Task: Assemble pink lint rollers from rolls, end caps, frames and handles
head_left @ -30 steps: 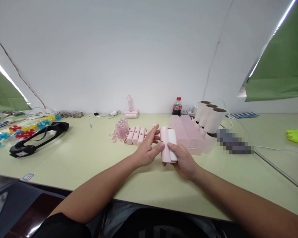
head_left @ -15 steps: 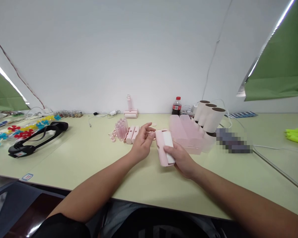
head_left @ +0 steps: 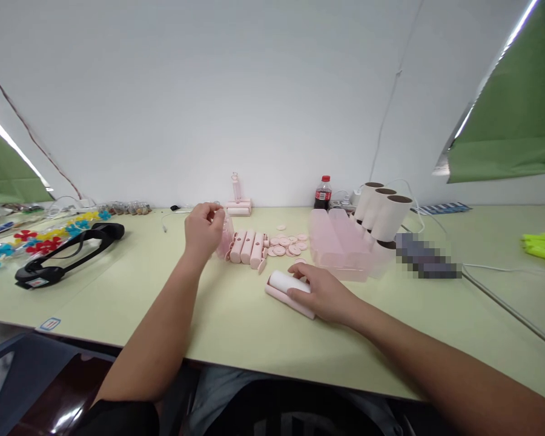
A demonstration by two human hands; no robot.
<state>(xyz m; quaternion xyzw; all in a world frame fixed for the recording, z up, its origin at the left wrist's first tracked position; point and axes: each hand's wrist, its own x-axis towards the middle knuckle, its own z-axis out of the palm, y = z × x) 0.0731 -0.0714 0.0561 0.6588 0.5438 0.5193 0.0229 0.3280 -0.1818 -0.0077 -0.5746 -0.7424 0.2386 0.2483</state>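
My right hand (head_left: pixel 323 292) grips a pale pink lint roller head (head_left: pixel 288 300) at its right end. A white roll (head_left: pixel 290 281) lies lengthwise in its pink case, low over the table or resting on it. My left hand (head_left: pixel 203 230) is at the clear pink tubes (head_left: pixel 226 233), fingers bent inward; whether a tube is pinched in them is hidden. Between the hands stand several closed pink roller pieces (head_left: pixel 247 247) in a row with small side parts. Pink discs (head_left: pixel 288 245) lie scattered just to their right.
A translucent pink box (head_left: pixel 340 257) and white rolls with cardboard cores (head_left: pixel 388 221) stand on the right. Behind are a cola bottle (head_left: pixel 323 194) and a pink roller with an upright tube (head_left: pixel 237 197). A black headset (head_left: pixel 72 251) and colourful flowers (head_left: pixel 40 242) lie left.
My left hand has moved left from the roller to the clear tubes. My right hand has lowered the roller and turned it flatter. The row of pink pieces and the discs now show fully.
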